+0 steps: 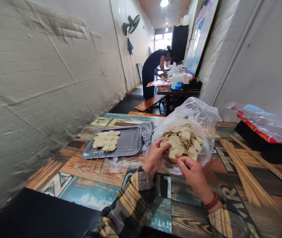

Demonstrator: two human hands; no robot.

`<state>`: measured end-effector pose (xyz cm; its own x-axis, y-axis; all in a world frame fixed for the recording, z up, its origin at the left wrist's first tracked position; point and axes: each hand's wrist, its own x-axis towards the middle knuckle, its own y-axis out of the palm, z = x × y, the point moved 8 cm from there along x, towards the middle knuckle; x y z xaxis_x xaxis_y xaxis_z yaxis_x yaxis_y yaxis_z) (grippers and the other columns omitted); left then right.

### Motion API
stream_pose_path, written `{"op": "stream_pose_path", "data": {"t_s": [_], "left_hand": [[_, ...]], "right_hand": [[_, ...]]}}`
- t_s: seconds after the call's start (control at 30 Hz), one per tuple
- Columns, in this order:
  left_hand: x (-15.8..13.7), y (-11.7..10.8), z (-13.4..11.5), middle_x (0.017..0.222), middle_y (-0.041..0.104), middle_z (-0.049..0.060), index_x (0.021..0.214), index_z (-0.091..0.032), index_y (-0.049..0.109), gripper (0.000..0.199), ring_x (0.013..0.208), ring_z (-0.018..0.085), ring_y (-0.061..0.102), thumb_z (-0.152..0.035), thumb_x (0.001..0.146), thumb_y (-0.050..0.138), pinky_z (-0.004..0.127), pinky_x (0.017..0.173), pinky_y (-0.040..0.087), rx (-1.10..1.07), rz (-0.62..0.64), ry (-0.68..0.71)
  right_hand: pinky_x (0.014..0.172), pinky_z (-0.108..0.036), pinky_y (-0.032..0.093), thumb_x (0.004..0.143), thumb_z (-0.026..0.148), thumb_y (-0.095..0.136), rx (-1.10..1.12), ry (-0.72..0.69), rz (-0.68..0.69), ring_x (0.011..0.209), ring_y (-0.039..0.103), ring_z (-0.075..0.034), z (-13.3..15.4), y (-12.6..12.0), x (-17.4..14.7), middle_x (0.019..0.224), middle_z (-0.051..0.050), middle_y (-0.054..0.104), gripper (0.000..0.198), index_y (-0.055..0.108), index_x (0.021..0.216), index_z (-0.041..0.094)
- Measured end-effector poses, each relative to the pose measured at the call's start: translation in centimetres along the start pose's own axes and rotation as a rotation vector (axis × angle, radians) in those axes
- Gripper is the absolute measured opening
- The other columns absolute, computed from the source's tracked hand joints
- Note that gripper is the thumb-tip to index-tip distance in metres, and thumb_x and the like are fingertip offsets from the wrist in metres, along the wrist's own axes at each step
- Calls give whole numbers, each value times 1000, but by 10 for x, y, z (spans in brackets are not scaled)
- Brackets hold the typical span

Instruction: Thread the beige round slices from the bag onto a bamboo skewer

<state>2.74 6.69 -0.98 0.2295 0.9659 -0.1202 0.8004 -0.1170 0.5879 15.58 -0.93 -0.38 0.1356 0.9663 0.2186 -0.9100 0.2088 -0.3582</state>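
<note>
Pinching pale, flat slices [174, 148] in front of the open mouth of a clear plastic bag [206, 114], the left hand [155, 157] grasps their left side between thumb and fingers. The right hand [192, 175] has its thumb and forefinger closed in a pinch at the slices' near edge; whether a thin stick also lies between those tips is too small to tell. The slices sit over the middle of the table [93, 180], between its near and far edges, their broad faces turned up. Their long axis cannot be told, since their outline merges with the loose pile [192, 140] in the bag behind.

Toward the table's far left corner stands a metal tray [129, 138]. At its left end lies a flat set of skewered slices [106, 140], whose sticks [96, 158] poke over the tray's near rim, pointing to the table's near edge and slightly left. Crumpled grey material [147, 134] fills the gap between tray and bag.

Toward the table's right edge, a bundle of thin sticks [247, 175] slants from the far side to the near right corner. Beyond it, clear packaging [267, 122] covers a black container [250, 135]. The left hand hides part of the bag's rim. Farther back, a person [153, 72] bends over another table.
</note>
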Motion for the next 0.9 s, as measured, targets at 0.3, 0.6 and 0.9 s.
{"op": "stream_pose_path", "data": {"t_s": [0.3,0.6,0.9], "left_hand": [[5,-12,-20,82,66,2,94,-17,66,40,67,10,60,-35,62,80,23,63,47,54,-52,94],[7,-7,-24,76,68,3,95,-17,66,29,64,12,58,-37,74,69,25,65,44,430,-18,220],[3,11,-19,84,69,5,86,-22,73,13,78,18,59,-26,77,64,28,73,42,1074,69,506]], "right_hand": [[48,-22,38,85,40,52,-34,-62,-73,49,50,-12,14,-12,4,52,2,57,31,69,71,18],[57,-30,43,87,48,52,-33,-47,-424,56,54,-17,2,-94,6,62,-2,61,34,68,91,18],[51,-29,39,88,46,52,50,-59,-458,51,49,-15,7,-101,3,57,0,56,31,68,89,20]]}}
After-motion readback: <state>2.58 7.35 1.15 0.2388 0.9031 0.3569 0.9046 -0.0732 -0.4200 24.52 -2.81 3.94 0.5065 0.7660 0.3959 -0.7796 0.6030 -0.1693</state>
